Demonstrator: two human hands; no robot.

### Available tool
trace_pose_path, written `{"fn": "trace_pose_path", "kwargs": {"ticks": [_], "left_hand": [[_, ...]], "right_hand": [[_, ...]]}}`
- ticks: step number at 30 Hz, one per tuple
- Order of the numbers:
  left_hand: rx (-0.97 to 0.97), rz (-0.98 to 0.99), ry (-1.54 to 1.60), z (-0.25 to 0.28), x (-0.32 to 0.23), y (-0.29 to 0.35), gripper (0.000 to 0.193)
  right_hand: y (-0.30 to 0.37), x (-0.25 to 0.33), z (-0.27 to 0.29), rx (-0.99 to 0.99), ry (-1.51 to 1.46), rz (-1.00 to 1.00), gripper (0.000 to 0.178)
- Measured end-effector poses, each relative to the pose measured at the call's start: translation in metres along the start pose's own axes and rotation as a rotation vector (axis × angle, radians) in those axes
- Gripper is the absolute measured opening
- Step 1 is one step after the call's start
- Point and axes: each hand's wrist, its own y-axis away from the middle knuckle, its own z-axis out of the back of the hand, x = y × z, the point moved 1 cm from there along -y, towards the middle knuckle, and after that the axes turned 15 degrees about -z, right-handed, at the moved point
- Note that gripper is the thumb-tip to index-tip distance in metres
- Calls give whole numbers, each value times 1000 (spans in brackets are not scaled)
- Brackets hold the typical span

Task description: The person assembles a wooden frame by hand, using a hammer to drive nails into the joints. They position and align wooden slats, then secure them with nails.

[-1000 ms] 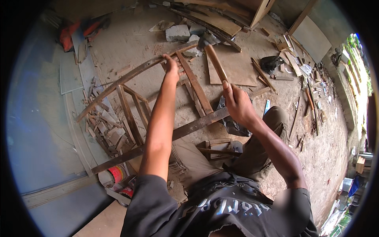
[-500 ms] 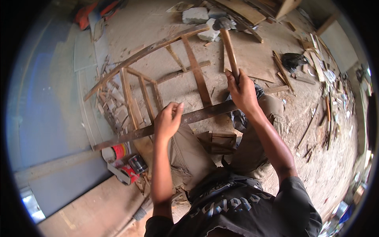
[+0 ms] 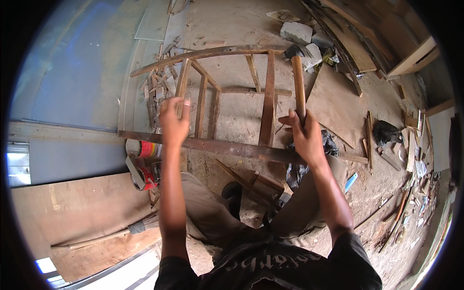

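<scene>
Mid-picture, the wooden frame (image 3: 232,147) looks largely assembled, crosspieces (image 3: 267,104) spanning its rails; remaining loose joints can't be judged. The right hand (image 3: 308,139) has fingers clamped round a hammer (image 3: 299,87); whether the left hand's (image 3: 174,123) fingers grip wood, I cannot tell.

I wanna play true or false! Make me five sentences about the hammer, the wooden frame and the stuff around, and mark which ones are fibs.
1. The hammer is in the left grip. False: the right grip holds it.
2. The wooden frame has several crosspieces. True.
3. The big pale block lies between the person's legs. False: it lies beyond the frame.
4. Red-labelled cans are left of the left forearm. True.
5. The hammer's handle is metal. False: it looks wooden.
</scene>
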Motion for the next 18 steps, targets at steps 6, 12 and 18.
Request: {"fn": "trace_pose_path", "kwargs": {"ticks": [6, 12, 18], "left_hand": [[496, 603, -10, -4, 79, 43, 78], [532, 784, 109, -14, 65, 38, 85], [505, 768, 81, -7, 60, 24, 82]], "right_hand": [[16, -2, 0, 31, -248, 14, 33], [12, -14, 4, 85, -460, -120, 37], [12, 9, 8, 84, -565, -234, 34]]}}
